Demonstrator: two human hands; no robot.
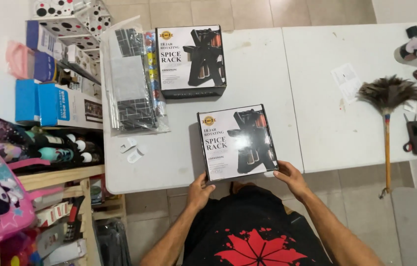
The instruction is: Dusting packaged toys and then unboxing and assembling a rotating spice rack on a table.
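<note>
Near box [238, 142], black-and-white carton with a picture of a jar rack, lies flat on the white table [262, 64], its near edge at or just over the table's front edge, turned a little clockwise. Left hand [199, 191] grips the near-left corner, thumb on top, fingers curled under and out of sight. Right hand [292, 178] grips the near-right corner, thumb along the side, fingers wrapped under. Both hands closed on the box; hold is at two corners of one edge only. Risk: with the far edge unsupported if lifted, the box could tip forward and slide out of the grip; judged likely only if contents are heavy or loose inside. Risk: a push forward would run it toward the second box [190, 61], same kind, lying well apart further up the table. Just left of that one lies a plastic bag [132, 79] of dark panels; two small white tags [132, 150] sit near the left of the held box and could be swept off. Feather duster [388, 98] lies on the right-hand table, apart. Cluttered shelves [60, 148] at left; a drop there seems unlikely.
</note>
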